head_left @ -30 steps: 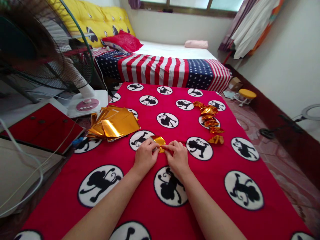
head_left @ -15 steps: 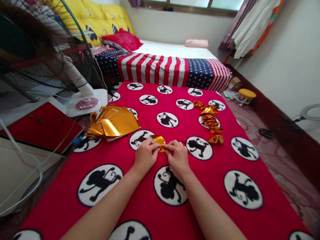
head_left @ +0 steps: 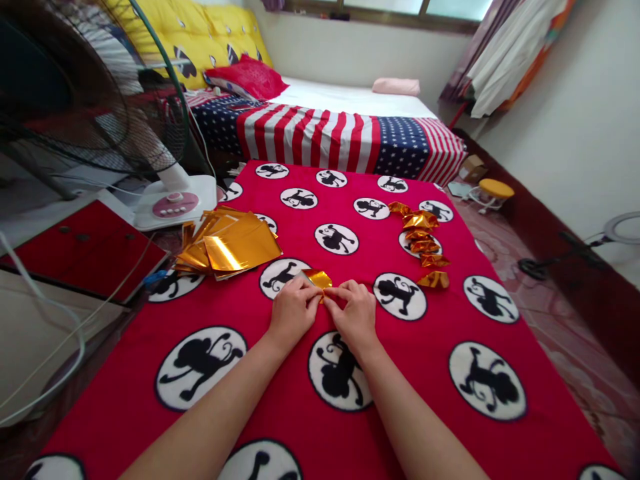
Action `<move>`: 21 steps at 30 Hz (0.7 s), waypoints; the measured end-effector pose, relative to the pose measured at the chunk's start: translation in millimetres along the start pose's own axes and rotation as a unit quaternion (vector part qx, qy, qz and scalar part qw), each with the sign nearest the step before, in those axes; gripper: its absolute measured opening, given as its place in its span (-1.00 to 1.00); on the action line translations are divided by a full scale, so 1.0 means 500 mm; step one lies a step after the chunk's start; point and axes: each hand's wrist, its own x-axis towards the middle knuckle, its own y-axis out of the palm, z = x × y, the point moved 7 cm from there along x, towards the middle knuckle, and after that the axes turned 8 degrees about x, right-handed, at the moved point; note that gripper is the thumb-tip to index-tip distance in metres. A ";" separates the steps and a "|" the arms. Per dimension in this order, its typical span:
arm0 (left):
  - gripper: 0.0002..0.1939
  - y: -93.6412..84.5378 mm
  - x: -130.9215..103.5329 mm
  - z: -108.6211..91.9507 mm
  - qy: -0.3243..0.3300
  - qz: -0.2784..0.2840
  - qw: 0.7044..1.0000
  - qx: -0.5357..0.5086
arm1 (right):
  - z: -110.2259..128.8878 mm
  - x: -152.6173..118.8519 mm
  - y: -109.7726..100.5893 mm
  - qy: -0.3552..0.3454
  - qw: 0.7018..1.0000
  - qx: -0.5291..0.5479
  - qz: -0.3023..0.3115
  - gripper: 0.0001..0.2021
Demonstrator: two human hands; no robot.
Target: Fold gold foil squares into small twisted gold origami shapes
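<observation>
Both hands meet over the red cloth [head_left: 400, 360] near its middle. My left hand [head_left: 296, 308] pinches the left side of a small gold foil sheet [head_left: 318, 278], and my right hand [head_left: 353, 312] pinches its right side. The fingertips nearly touch, and they hide the near part of the foil. A fanned stack of flat gold sheets [head_left: 243, 243] lies to the left, beyond my left hand. Several folded gold pieces [head_left: 423, 240] form a curved row to the right, beyond my right hand.
A fan with a white base [head_left: 200, 193] stands at the left, beside a red panel [head_left: 75, 250]. Behind the cloth is a bed with a striped, starred cover [head_left: 320, 137]. A yellow stool [head_left: 495, 188] and a ring light [head_left: 623, 227] are at the right.
My right fingertips have shifted slightly at the foil's near edge, where less gold shows below them. The view has moved very slightly.
</observation>
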 end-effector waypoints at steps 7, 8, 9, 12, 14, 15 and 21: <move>-0.89 -0.047 -0.009 0.019 -0.003 -0.092 0.989 -0.112 | -0.005 0.012 -0.007 -0.031 0.999 0.014 0.028 -0.83; -0.89 -0.061 -0.011 0.027 -0.006 -0.122 0.986 -0.114 | -0.009 0.019 -0.010 -0.037 0.998 0.016 0.040 -0.82; -0.87 -0.072 -0.012 0.037 -0.013 -0.144 0.983 -0.114 | -0.014 0.026 -0.012 -0.040 0.998 0.015 0.052 -0.81; -0.86 -0.082 -0.007 0.068 -0.041 -0.157 0.980 -0.118 | -0.029 0.047 -0.019 -0.049 0.996 0.009 0.075 -0.76; -0.86 -0.076 0.000 0.078 -0.037 -0.133 0.981 -0.133 | -0.034 0.055 -0.020 -0.055 0.995 0.009 0.083 -0.75; -0.84 -0.072 0.002 0.080 -0.030 -0.117 0.983 -0.140 | -0.036 0.056 -0.020 -0.056 0.995 0.009 0.083 -0.74; -0.70 -0.055 0.004 0.063 0.047 0.000 0.993 -0.111 | -0.038 0.046 -0.019 -0.048 0.997 0.007 0.063 -0.71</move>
